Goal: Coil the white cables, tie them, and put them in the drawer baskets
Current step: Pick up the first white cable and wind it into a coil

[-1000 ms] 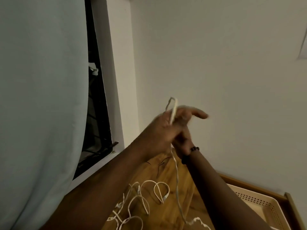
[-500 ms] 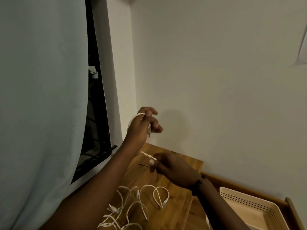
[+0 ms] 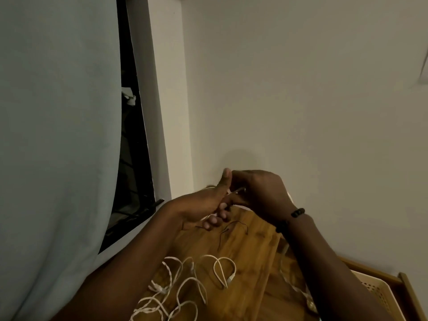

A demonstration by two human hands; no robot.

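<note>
Left hand [image 3: 203, 205] and right hand [image 3: 259, 193] pinch white cable [image 3: 238, 189] above wooden top [image 3: 250, 246]; grip slip w/ trailing slack may unwind coil.

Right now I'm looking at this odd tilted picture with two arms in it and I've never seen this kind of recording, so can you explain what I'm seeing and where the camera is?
There is no machine here. A person wears a wide-angle camera on the head, so you look forward and down along their own arms, and the room seems tilted.

The left hand and the right hand meet in front of the wall, above a wooden top. Between them they work a white cable; only a short piece shows between the fingers, so how far it is coiled cannot be told. The right wrist wears a dark beaded bracelet.

On the wood lie loose white cables in loops, and some thin dark ties nearer the hands. At the lower right is a cream perforated basket inside a wooden drawer. On the left hang a pale curtain and a dark window.
</note>
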